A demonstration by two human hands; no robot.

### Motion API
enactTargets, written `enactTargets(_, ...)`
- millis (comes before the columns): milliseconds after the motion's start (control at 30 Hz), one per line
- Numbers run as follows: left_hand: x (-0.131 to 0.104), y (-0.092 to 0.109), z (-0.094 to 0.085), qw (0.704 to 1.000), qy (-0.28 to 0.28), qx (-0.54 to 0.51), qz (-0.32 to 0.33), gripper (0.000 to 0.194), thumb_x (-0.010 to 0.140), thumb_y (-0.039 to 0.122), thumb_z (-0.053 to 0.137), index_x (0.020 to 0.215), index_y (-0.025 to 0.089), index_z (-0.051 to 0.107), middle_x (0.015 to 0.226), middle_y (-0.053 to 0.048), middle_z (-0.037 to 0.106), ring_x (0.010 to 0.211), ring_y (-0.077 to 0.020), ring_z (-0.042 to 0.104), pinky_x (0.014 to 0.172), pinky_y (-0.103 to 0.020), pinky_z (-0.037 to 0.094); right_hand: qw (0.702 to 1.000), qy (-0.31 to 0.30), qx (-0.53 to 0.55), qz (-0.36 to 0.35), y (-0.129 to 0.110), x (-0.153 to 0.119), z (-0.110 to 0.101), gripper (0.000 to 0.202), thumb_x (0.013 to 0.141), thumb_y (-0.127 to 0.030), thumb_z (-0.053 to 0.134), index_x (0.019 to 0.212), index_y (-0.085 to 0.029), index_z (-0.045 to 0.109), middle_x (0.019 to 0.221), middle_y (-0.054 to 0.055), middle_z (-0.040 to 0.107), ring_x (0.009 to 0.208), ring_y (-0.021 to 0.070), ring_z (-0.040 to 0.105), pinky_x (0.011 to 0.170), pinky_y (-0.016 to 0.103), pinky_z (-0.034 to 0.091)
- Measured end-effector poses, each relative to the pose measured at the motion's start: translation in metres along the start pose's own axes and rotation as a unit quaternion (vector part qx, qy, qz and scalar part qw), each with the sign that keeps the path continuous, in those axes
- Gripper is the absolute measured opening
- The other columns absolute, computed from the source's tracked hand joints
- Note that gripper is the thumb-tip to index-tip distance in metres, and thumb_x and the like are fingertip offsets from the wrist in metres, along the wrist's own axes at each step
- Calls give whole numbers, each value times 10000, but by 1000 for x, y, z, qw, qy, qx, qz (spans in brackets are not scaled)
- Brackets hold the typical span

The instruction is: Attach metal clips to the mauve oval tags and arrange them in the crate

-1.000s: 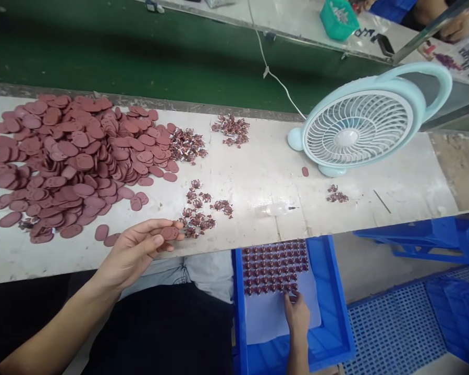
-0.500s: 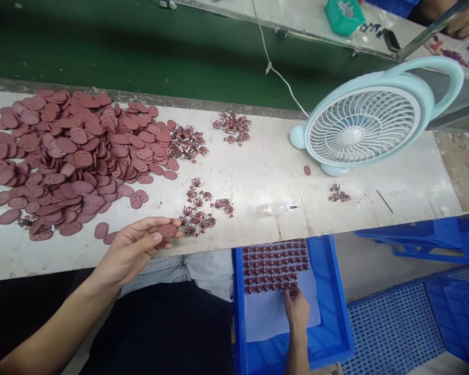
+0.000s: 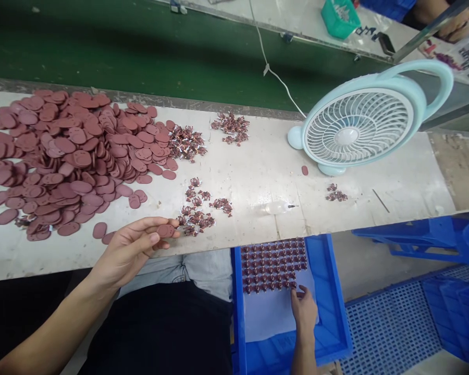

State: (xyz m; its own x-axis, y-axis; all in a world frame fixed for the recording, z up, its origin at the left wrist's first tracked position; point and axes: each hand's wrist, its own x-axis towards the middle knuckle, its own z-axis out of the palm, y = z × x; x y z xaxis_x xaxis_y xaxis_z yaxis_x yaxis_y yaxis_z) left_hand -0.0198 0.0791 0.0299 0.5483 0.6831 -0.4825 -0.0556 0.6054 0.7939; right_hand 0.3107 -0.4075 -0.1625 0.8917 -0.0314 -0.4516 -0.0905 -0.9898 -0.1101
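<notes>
My left hand (image 3: 135, 245) pinches a reddish-brown oval disc (image 3: 166, 230) with small holes in it, between thumb and fingers, above the table's front edge. Below the table, my right hand (image 3: 305, 308) is over a blue tray (image 3: 338, 312). Its thumb and fingers are apart, the tips beside the end piece (image 3: 293, 285) of the lowest row. Rows of small brown assembled pieces (image 3: 271, 263) stand on a white sheet (image 3: 268, 317) in the tray. Just beyond my left fingertips lies a cluster of small brown-and-white parts (image 3: 195, 220).
A big heap of oval discs (image 3: 74, 156) covers the table's left side. More small parts (image 3: 187, 143) lie beside it. A clear squeeze bottle (image 3: 277, 208) with a dark tip and a light-blue fan (image 3: 347, 136) are to the right. Blue stools (image 3: 418, 234) stand below.
My right hand has shifted right and its fingers have spread away from the lowest row, where an end piece now shows. My left hand still holds the disc. The view has moved slightly.
</notes>
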Motion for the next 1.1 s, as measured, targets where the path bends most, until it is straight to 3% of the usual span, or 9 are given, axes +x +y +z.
enactTargets(467, -1, -1, -3, 1000, 17, 3, -8, 300, 797, 368, 1018, 1048, 253, 902, 1222, -89, 887, 1008, -274, 864, 747, -245, 698, 1000, -22, 8, -8, -15, 6, -6, 248, 1012, -434, 743, 1099, -201, 734, 1049, 20, 766, 1011, 224, 734, 954, 468, 632)
enactTargets(833, -1, -2, -4, 1000, 7, 0, -1, 282, 815, 352, 1008, 1061, 258, 904, 1225, -91, 886, 1025, -267, 872, 755, -227, 700, 999, -34, 22, 17, -32, 2, -15, 222, 993, -394, 770, 1091, -197, 740, 1074, 26, 776, 1060, 237, 738, 991, 489, 631)
enactTargets(1000, -3, -2, -6, 1000, -12, -21, -4, 277, 849, 336, 982, 1098, 251, 893, 1234, -104, 887, 941, -277, 881, 636, -228, 690, 986, 41, 154, 51, -74, -26, -50, 175, 946, -377, 800, 961, -212, 745, 866, -27, 702, 931, 218, 688, 957, 463, 585)
enactTargets(1067, -5, -2, -1, 999, -25, -31, -9, 269, 877, 326, 956, 1130, 259, 892, 1237, -79, 888, 887, -252, 876, 586, -203, 658, 957, 67, 279, 49, -106, -53, -64, 202, 916, -410, 820, 964, -224, 761, 813, -41, 663, 819, 181, 627, 816, 369, 560)
enactTargets(1100, -7, -2, 2, 999, -36, -39, -12, 258, 899, 323, 936, 1146, 263, 891, 1238, -60, 888, 883, -236, 872, 585, -191, 644, 928, 67, 365, 36, -125, -69, -70, 259, 906, -469, 824, 996, -235, 756, 806, -47, 650, 749, 153, 587, 695, 304, 519)
